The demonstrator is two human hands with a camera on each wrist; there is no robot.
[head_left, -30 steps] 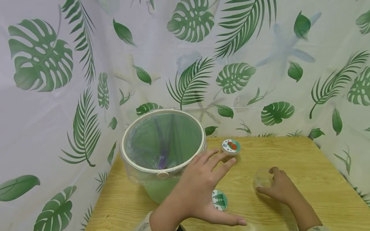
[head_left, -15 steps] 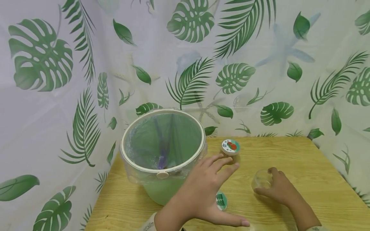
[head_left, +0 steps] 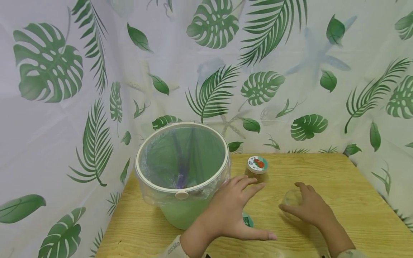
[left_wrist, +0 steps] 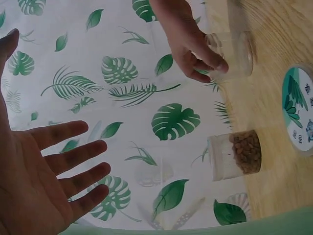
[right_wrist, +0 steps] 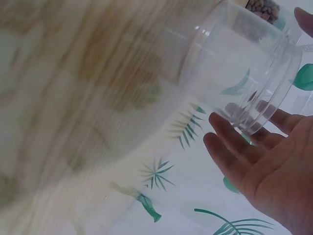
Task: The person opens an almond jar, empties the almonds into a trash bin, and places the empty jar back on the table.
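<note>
A clear, lidless jar (head_left: 293,199) stands on the wooden table, seen close up as an open-mouthed clear jar (right_wrist: 230,63) in the right wrist view. My right hand (head_left: 311,206) is beside it, thumb and fingers spread around its near side; in the right wrist view the fingers lie straight by the rim, the thumb apart. My left hand (head_left: 233,208) hovers over the table, fingers spread, holding nothing. Below it a round green-and-white lid (head_left: 247,219) is partly hidden; the left wrist view shows the lid (left_wrist: 298,110) with a leafy vegetable picture.
A green bin (head_left: 184,211) lined with a clear bag stands at the left. Behind my left hand is a jar (head_left: 257,165) with a tomato-picture lid, holding brown pieces. Leaf-printed sheets (head_left: 274,89) hang behind the table (head_left: 348,200).
My right hand's fingers and thumb have spread and loosened at the clear jar. My left hand has lowered slightly, covering more of the green-and-white lid.
</note>
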